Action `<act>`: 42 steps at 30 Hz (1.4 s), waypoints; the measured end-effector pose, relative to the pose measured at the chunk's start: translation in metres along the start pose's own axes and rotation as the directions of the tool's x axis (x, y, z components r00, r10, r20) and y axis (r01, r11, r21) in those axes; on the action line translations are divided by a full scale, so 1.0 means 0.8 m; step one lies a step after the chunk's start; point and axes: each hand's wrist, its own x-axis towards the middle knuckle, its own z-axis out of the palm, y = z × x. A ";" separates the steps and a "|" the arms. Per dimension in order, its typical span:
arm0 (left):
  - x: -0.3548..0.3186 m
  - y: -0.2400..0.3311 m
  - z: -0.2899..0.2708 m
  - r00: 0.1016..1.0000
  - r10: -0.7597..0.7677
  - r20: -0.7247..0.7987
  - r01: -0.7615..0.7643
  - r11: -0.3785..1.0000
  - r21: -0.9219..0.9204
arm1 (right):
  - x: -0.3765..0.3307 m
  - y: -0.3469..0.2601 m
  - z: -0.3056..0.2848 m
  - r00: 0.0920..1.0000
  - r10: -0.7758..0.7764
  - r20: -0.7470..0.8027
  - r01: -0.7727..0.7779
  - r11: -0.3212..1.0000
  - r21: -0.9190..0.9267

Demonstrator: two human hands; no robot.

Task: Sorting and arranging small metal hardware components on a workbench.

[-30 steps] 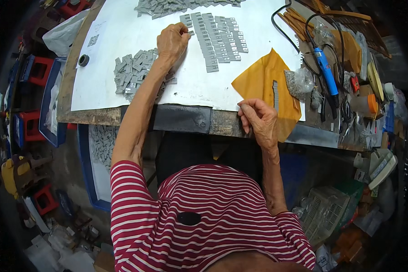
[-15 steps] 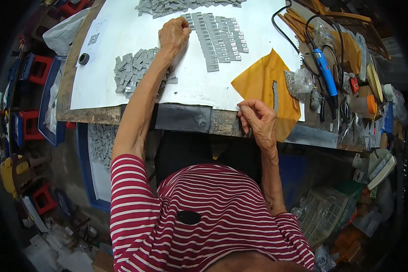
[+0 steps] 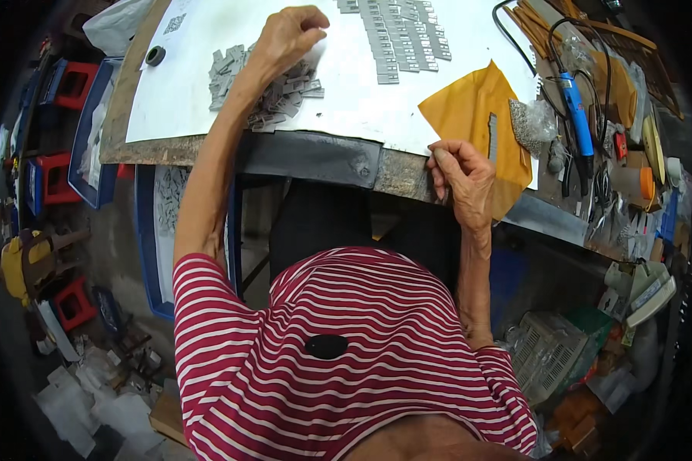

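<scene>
My left hand [image 3: 291, 42] is over the white sheet [image 3: 346, 107], between a loose pile of small flat grey pieces [image 3: 229, 73] and several slanting rows of similar pieces [image 3: 396, 38]. Thumb and forefinger stand apart, and nothing shows between them. At the table's front edge my right hand [image 3: 467, 183] is closed, thumb against curled fingers. Whatever may be pinched there is too small to make out. Just beside it lies a brown paper sheet [image 3: 469, 100] bearing a narrow grey strip [image 3: 493, 138].
A blue pen-shaped tool [image 3: 577, 115] with a black cord lies at the right, near a plastic bag of tiny metal parts [image 3: 532, 127]. A black ring [image 3: 155, 55] sits at the left. Below the table, a blue tray [image 3: 158, 261] holds more grey pieces.
The whole view has shifted, so the table sits higher in the picture. My left hand has drawn a little away from the rows, its thumb and forefinger parting. The right hand stays by the edge.
</scene>
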 end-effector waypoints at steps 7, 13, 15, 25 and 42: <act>-0.074 0.045 -0.025 0.985 -0.132 0.112 0.128 0.991 0.043 | -0.006 0.000 0.004 0.999 -0.020 0.033 0.020 1.000 -0.022; -0.082 0.041 0.000 0.985 0.141 0.098 -0.166 0.925 0.341 | -0.011 -0.003 0.006 1.000 -0.010 0.000 0.010 1.000 -0.024; -0.080 0.044 0.002 0.986 0.142 0.082 -0.163 0.919 0.359 | -0.012 -0.006 0.005 1.000 0.006 -0.012 -0.006 1.000 -0.022; -0.082 0.045 0.006 0.953 0.301 -0.035 -0.273 0.902 0.335 | -0.011 -0.034 -0.052 0.955 -0.160 -0.252 0.124 0.981 -0.153; -0.100 0.158 0.064 0.964 -0.185 0.193 0.267 0.694 -0.668 | 0.077 0.001 -0.108 0.841 -0.540 -0.038 0.255 0.457 -0.852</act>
